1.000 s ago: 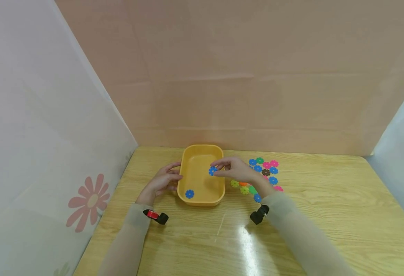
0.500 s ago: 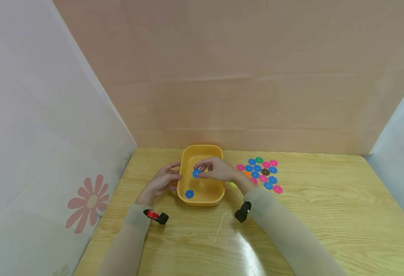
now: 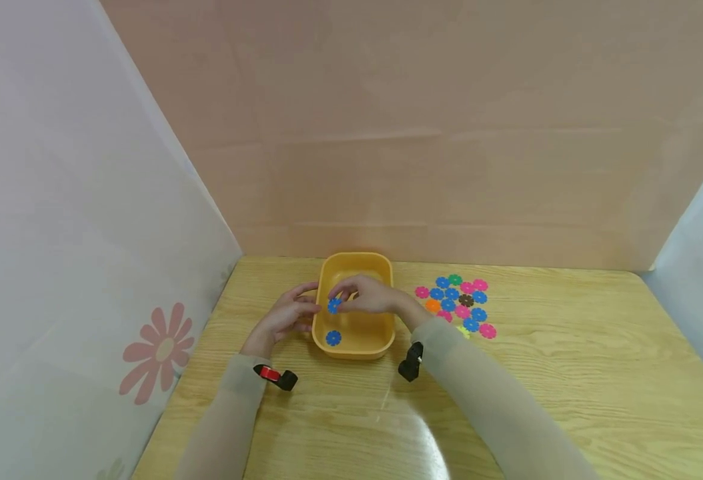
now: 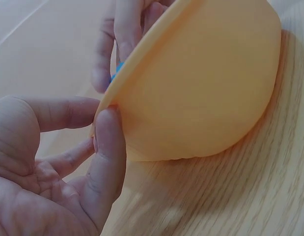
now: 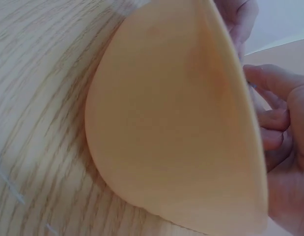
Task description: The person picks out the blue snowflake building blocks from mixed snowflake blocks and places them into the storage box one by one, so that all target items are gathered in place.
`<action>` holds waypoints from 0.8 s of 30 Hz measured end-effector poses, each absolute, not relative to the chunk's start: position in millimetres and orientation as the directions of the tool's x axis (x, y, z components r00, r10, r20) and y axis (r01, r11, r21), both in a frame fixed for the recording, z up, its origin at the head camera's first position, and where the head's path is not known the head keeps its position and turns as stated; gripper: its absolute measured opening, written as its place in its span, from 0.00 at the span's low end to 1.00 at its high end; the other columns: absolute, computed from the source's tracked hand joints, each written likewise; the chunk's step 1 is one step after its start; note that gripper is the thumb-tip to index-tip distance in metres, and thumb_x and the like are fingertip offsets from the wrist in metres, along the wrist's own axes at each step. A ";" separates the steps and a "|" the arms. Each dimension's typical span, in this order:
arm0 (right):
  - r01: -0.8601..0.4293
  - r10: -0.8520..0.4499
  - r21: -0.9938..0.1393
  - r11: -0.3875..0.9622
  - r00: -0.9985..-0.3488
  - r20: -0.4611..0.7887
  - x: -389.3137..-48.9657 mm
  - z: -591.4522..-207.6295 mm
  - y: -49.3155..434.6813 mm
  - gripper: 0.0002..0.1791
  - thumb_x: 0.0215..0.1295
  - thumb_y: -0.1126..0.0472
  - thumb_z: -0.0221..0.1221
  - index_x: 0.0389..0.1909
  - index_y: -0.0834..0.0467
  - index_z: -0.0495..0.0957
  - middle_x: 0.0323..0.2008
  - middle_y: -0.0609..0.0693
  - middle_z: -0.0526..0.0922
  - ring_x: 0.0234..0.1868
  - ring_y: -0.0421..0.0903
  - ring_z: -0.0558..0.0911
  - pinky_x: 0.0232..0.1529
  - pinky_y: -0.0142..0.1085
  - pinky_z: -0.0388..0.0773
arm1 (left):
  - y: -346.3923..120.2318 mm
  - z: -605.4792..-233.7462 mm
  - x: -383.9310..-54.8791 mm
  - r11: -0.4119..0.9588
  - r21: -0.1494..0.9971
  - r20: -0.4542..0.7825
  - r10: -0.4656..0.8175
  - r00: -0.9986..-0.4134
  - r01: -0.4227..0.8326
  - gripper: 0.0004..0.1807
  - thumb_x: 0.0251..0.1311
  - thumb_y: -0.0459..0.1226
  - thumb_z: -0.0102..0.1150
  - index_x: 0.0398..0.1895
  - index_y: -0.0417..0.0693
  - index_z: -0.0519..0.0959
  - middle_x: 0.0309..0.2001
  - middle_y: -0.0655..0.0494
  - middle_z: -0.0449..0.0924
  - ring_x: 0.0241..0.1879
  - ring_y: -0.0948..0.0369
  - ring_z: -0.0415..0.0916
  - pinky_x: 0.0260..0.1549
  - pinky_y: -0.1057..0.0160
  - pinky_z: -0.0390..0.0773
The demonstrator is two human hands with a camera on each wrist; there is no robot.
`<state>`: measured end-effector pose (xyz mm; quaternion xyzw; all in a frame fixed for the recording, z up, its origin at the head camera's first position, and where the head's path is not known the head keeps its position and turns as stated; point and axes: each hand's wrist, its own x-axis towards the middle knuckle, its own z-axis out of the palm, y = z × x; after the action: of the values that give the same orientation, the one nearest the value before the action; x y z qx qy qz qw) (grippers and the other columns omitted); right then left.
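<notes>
Near the left rim of a yellow plastic tub (image 3: pixel 363 337), my right hand (image 3: pixel 371 295) pinches a blue flower-shaped plastic disc (image 3: pixel 334 306) between thumb and fingers, over the tub's inside. A second blue disc (image 3: pixel 333 338) lies on the tub floor at the front left. My left hand (image 3: pixel 284 315) holds the tub's left rim; in the left wrist view its thumb and a finger (image 4: pixel 68 112) pinch the edge. There, a sliver of the held blue disc (image 4: pixel 115 72) shows behind the rim. The tub wall (image 5: pixel 171 113) mostly hides the right hand's work in the right wrist view.
On the wooden table (image 3: pixel 567 347), right of the tub, several loose flower discs lie in a cluster: blue, pink, green, orange, yellow and a brown disc (image 3: pixel 466 300). A tan backdrop (image 3: pixel 351 167) rises behind the tub, and a white panel (image 3: pixel 87 233) stands at the left.
My right hand has moved left across the tub with the blue disc, from near its right side to near its left rim. The left hand has stayed on the rim.
</notes>
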<state>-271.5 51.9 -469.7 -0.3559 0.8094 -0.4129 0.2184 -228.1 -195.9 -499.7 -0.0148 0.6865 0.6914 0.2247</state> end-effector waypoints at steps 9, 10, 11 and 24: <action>-0.390 -0.775 -0.804 0.449 -0.618 -0.133 -277.4 -482.2 45.3 0.14 0.69 0.64 0.67 0.54 0.57 0.85 0.43 0.45 0.86 0.46 0.42 0.81 0.53 0.36 0.78 | -194.1 -500.1 -227.6 0.018 0.944 -0.321 0.287 -0.903 -0.330 0.35 0.69 0.29 0.60 0.78 0.49 0.64 0.56 0.40 0.76 0.45 0.51 0.82 0.32 0.58 0.87; -0.384 -0.773 -0.800 0.460 -0.618 -0.148 -277.1 -483.3 44.4 0.14 0.69 0.64 0.67 0.54 0.57 0.85 0.43 0.45 0.86 0.46 0.42 0.82 0.53 0.36 0.78 | -194.2 -500.6 -227.7 0.017 0.943 -0.322 0.288 -0.902 -0.332 0.35 0.69 0.29 0.60 0.78 0.49 0.64 0.57 0.39 0.76 0.45 0.52 0.82 0.31 0.58 0.87; -0.376 -0.769 -0.799 0.470 -0.619 -0.161 -276.9 -484.7 43.7 0.14 0.69 0.65 0.67 0.54 0.57 0.85 0.43 0.45 0.86 0.46 0.42 0.82 0.53 0.36 0.78 | -194.3 -501.2 -227.9 0.016 0.944 -0.320 0.292 -0.901 -0.331 0.35 0.69 0.28 0.60 0.78 0.49 0.64 0.57 0.39 0.75 0.45 0.53 0.82 0.31 0.58 0.86; -0.364 -0.719 -0.731 0.577 -0.652 -0.242 -276.6 -496.2 36.9 0.12 0.69 0.62 0.67 0.52 0.55 0.86 0.45 0.47 0.85 0.47 0.44 0.80 0.56 0.43 0.77 | -197.2 -502.9 -227.2 0.013 0.950 -0.302 0.308 -0.902 -0.313 0.36 0.69 0.29 0.61 0.78 0.47 0.62 0.51 0.43 0.77 0.41 0.55 0.82 0.30 0.60 0.86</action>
<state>-276.6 36.9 -496.2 -0.3198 0.8465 -0.3308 0.2680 -227.2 -197.2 -502.9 -0.0020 0.6765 0.7025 0.2208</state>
